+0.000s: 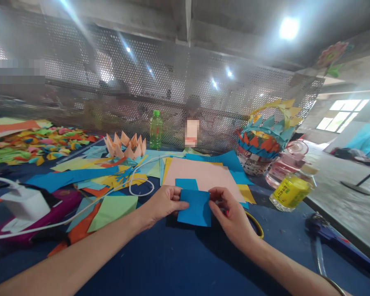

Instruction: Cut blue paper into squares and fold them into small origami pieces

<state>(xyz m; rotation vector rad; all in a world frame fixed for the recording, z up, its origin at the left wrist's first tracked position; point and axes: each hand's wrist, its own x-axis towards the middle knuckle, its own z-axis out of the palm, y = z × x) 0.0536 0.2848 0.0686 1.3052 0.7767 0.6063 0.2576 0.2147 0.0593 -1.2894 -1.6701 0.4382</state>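
Note:
A blue paper square [195, 209] is held up over the table's front part, pinched at both sides. My left hand [169, 201] grips its left edge between thumb and fingers. At the right edge, my right hand [226, 205] closes thumb and fingers on the same sheet. Behind it a smaller blue paper piece [186, 184] lies on a stack of coloured sheets topped by a pale pink sheet [203, 170]. Partly hidden by my right hand is a yellow looped handle [256, 225], perhaps of scissors.
Left are a white charger [26, 205] with a white cable, green paper [114, 209] and many small folded paper pieces [43, 142]. A peach paper ring [126, 147] and green bottle [156, 129] stand behind. Right are a paper basket [255, 152], yellow-labelled bottle [292, 190] and glue gun [342, 242].

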